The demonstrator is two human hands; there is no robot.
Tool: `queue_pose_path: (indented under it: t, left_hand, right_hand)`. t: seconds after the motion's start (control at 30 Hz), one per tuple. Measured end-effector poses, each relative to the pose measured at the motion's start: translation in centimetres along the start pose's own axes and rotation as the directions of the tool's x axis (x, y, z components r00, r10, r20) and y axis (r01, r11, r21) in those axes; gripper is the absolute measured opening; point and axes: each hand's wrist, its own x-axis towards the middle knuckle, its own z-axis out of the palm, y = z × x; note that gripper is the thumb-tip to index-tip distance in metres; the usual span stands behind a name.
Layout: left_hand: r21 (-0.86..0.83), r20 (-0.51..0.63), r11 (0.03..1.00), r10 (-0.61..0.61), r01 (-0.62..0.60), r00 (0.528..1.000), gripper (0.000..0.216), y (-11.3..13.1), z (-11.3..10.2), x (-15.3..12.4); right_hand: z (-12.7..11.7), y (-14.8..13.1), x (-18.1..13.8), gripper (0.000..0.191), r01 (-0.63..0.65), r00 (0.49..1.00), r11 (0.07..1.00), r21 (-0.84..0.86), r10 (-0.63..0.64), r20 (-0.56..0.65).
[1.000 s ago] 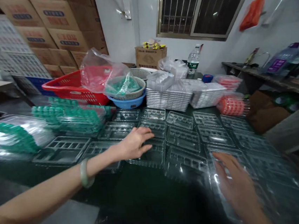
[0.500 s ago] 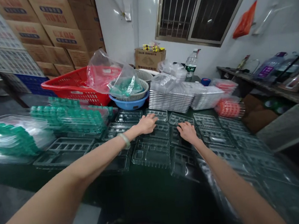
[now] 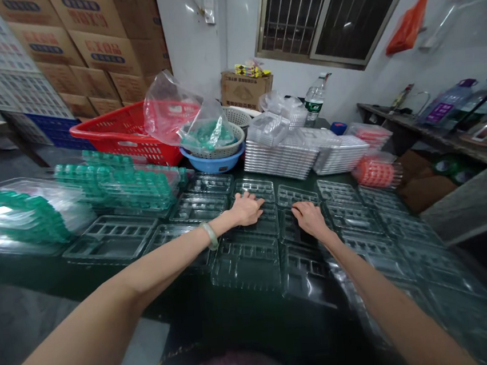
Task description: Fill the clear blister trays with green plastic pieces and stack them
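Note:
Clear plastic compartment trays lie in rows on the dark green table [image 3: 187, 314]. My left hand [image 3: 247, 208], with a pale bangle [image 3: 210, 235] at the wrist, rests palm down over a tray [image 3: 253, 189] in the middle rows, its fingers spread. To its right, my right hand [image 3: 309, 218] is over another tray [image 3: 297, 195], fingers loosely bent near the tray's front rim. I cannot make out anything gripped in either hand. Closer to me are two more trays, one left [image 3: 246, 265] and one right [image 3: 306, 277].
Green plastic inserts [image 3: 114, 186] are stacked at the left. Behind the trays stand a red basket [image 3: 122, 138], a blue basin [image 3: 216, 163], stacks of clear trays [image 3: 280, 159] and a water bottle [image 3: 315, 100]. A shelf edge [image 3: 440, 129] borders the right side.
My view has shifted slightly. My left hand has come a little nearer and to the right, its fingers spread wider. The right hand's fingers have drawn closer together and bent more.

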Motion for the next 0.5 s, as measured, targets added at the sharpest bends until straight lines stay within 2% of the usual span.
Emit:
queue_pose_path:
  t: [0.13,0.27,0.4,0.5]
  left_hand:
    - [-0.008,-0.017,1.000,0.009,-0.009,1.000,0.038,1.2,-0.3,-1.6]
    - [-0.025,-0.055,1.000,0.005,-0.007,0.998,0.045,1.5,-2.2,-4.1]
    - [-0.078,-0.192,0.997,-0.034,0.019,0.981,0.046,0.4,-4.4,-10.4]
    - [-0.116,-0.227,0.984,-0.162,0.138,0.960,0.043,-0.8,-4.4,-16.4]
  right_hand:
    - [-0.1,0.4,-0.9,0.030,0.073,0.997,0.997,0.008,-0.072,-0.023]
    - [-0.1,1.1,-1.6,0.029,0.125,0.990,0.992,0.000,-0.124,-0.060]
    - [-0.4,0.3,-1.0,0.035,0.111,0.968,0.991,-0.072,-0.124,-0.220]
    - [-0.9,-3.2,1.0,0.034,0.206,0.934,0.978,-0.030,-0.206,-0.294]
